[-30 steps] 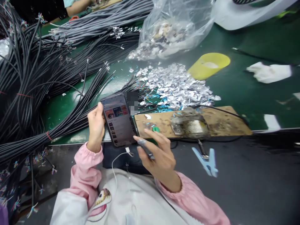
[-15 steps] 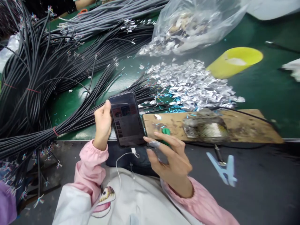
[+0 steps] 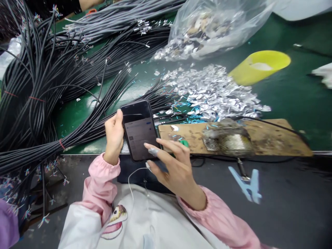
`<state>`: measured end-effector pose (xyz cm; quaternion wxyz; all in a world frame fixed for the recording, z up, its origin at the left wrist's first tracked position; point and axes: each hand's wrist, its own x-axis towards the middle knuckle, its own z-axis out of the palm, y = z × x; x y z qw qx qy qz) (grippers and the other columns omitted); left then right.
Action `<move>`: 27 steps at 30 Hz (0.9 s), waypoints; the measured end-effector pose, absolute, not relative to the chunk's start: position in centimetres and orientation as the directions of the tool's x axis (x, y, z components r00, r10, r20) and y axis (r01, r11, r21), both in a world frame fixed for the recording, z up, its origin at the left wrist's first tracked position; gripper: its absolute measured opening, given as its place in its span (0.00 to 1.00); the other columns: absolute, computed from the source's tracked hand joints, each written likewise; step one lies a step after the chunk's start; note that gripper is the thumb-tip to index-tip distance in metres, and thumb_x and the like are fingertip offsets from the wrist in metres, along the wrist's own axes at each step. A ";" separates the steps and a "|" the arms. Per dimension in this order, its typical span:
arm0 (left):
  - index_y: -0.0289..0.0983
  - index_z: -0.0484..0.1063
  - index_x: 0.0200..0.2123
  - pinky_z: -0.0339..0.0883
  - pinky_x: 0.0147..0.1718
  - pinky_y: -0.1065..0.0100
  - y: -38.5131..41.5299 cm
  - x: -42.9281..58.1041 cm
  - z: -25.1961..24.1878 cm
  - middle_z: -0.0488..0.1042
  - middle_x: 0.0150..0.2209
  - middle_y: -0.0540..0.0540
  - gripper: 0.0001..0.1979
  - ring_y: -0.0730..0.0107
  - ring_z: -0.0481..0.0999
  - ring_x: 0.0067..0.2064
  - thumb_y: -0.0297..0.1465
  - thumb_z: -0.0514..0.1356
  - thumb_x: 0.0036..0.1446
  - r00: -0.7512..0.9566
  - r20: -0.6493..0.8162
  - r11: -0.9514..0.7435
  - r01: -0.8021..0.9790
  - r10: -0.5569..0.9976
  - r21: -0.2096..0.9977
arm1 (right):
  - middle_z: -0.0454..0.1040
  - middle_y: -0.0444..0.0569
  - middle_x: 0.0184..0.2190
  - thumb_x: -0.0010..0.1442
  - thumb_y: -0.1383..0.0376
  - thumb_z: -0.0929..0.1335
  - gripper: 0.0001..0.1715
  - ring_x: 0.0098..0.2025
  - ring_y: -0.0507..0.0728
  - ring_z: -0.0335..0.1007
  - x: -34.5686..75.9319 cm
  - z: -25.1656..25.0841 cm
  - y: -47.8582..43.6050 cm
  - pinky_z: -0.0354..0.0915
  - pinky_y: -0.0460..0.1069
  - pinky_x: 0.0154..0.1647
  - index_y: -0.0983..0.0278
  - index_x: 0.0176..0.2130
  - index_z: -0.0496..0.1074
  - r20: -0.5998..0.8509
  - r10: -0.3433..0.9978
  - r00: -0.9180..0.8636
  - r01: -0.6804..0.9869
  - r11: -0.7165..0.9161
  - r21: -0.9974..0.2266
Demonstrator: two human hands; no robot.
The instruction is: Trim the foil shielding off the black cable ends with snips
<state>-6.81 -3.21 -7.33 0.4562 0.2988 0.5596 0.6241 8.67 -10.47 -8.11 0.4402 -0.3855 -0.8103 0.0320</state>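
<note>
In the head view my left hand [image 3: 114, 136] grips a dark smartphone [image 3: 138, 129] along its left edge, thumb on the frame. The phone is tilted slightly, its screen lit dimly with a list and a pale panel. A white cable [image 3: 132, 180] runs from its lower edge down over my apron. Over the lower right of the screen, my right hand [image 3: 176, 166] is spread, its index fingertip on or just above the glass. That finger has a grey-white wrap near its tip. Whether it touches the screen I cannot tell.
Bundles of black cables [image 3: 77, 135] cover the left of the green table [image 3: 293, 86]. Silver foil scraps [image 3: 220, 91] lie beyond the phone, beside a yellow cup [image 3: 261, 67] on its side and a plastic bag [image 3: 220, 27]. A stained board [image 3: 280, 136] and blue clamp [image 3: 247, 185] are at right.
My right hand has moved left and a little up, from the phone's lower right corner to over its screen. The screen's content has changed to a paler panel. My left hand stays put.
</note>
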 end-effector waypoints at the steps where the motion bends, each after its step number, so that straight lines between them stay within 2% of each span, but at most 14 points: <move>1: 0.35 0.70 0.20 0.60 0.25 0.73 -3.2 -6.8 -7.4 0.67 0.18 0.52 0.19 0.75 0.68 0.24 0.44 0.61 0.50 -0.393 -0.127 0.037 -0.230 0.911 0.973 | 0.77 0.53 0.39 0.59 0.69 0.65 0.14 0.48 0.60 0.68 8.5 -8.1 -10.3 0.60 0.57 0.49 0.64 0.46 0.64 0.681 0.652 -0.333 0.596 0.705 -0.383; 13: 0.35 0.72 0.21 0.61 0.26 0.72 -3.2 -7.0 -7.6 0.69 0.19 0.52 0.18 0.74 0.68 0.24 0.45 0.60 0.52 -0.349 -0.089 0.016 -0.207 0.933 0.978 | 0.78 0.53 0.38 0.58 0.70 0.66 0.12 0.48 0.60 0.69 8.4 -8.3 -10.1 0.60 0.57 0.49 0.65 0.44 0.65 0.676 0.645 -0.356 0.567 0.725 -0.392; 19: 0.35 0.71 0.21 0.61 0.26 0.72 -3.3 -7.0 -7.7 0.68 0.19 0.52 0.19 0.74 0.68 0.24 0.45 0.60 0.51 -0.353 -0.097 0.025 -0.204 0.930 0.979 | 0.78 0.50 0.33 0.59 0.71 0.64 0.08 0.44 0.59 0.72 8.8 -8.0 -10.3 0.62 0.57 0.47 0.63 0.41 0.67 0.697 0.641 -0.322 0.471 0.747 -0.469; 27: 0.36 0.70 0.21 0.61 0.26 0.72 -3.2 -6.9 -7.7 0.68 0.19 0.52 0.19 0.73 0.69 0.25 0.45 0.60 0.51 -0.374 -0.116 0.041 -0.203 0.920 0.978 | 0.78 0.50 0.33 0.59 0.71 0.64 0.09 0.45 0.59 0.72 8.9 -8.0 -10.2 0.62 0.57 0.46 0.63 0.42 0.66 0.703 0.633 -0.326 0.505 0.745 -0.436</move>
